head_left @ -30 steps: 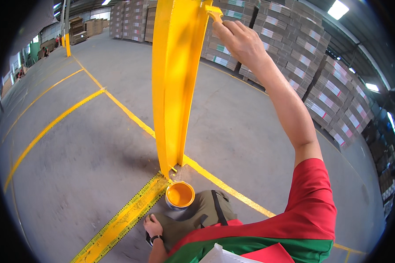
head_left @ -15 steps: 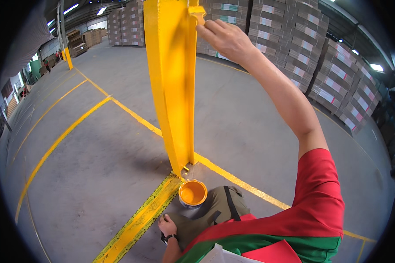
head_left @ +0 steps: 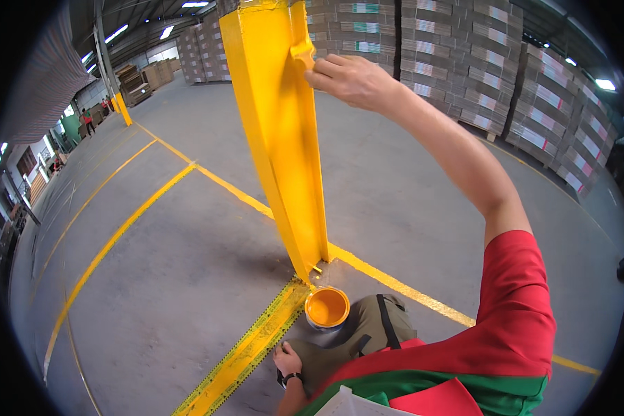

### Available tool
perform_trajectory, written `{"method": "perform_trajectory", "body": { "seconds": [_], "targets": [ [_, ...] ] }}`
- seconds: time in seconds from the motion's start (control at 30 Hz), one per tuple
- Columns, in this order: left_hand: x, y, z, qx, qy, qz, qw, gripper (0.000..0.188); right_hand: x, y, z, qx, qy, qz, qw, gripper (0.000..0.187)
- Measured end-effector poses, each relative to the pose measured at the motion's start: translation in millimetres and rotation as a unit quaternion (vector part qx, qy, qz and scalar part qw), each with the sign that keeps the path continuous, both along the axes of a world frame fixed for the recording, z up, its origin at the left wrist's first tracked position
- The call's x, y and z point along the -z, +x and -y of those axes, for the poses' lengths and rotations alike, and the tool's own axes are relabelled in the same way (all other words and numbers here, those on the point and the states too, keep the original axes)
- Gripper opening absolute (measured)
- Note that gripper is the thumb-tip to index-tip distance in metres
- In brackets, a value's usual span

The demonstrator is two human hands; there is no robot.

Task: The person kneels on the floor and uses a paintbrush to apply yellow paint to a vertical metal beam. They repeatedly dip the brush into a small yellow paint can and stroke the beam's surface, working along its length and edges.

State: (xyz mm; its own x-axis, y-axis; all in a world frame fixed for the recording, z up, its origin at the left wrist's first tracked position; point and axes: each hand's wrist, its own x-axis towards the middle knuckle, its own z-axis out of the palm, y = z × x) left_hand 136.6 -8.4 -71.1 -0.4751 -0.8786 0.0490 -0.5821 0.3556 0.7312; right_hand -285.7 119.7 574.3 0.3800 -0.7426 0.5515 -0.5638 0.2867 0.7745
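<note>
My right hand (head_left: 353, 82) is raised with its fingers closed on the handle of a paintbrush (head_left: 302, 54). The yellow-coated bristles touch the right flange of a yellow steel column (head_left: 277, 139), near the upper end of its painted part. The column's channelled side faces me, and its yellow coat looks glossy. My left hand (head_left: 287, 359) rests on my bent knee, holding nothing, its fingers partly hidden. Close to the column's foot stands an open paint can (head_left: 327, 308) with orange-yellow paint inside, beside my leg.
A yellow floor strip (head_left: 246, 357) with patterned tape along both edges runs from the column toward me. Yellow lines (head_left: 402, 286) cross the grey floor. Tall stacks of bundled cardboard (head_left: 457, 62) stand behind at right. A distant person (head_left: 88, 121) is at far left.
My right hand and the brush have come down along the column's right flange. The view has shifted, showing the painted part's upper end. My left hand stays on my knee.
</note>
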Motion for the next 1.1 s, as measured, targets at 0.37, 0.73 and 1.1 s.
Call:
{"method": "perform_trajectory", "body": {
  "seconds": [0.37, 0.73, 1.1],
  "targets": [
    [-6, 0, -3, 0.005, -0.032, -0.034, 0.999, 0.035, 0, -8, 23, -0.233, -0.269, 0.122, 0.927, 0.025],
    [-9, -1, -3, 0.006, -0.022, 0.003, 1.0, 0.034, 4, -3, 47, -0.199, -0.309, 0.127, 0.921, 0.027],
    [-1, 0, 2, 0.016, -0.019, 0.006, 1.0, 0.039, 0, -8, 50, -0.229, -0.319, 0.113, 0.913, 0.026]
  ]
}}
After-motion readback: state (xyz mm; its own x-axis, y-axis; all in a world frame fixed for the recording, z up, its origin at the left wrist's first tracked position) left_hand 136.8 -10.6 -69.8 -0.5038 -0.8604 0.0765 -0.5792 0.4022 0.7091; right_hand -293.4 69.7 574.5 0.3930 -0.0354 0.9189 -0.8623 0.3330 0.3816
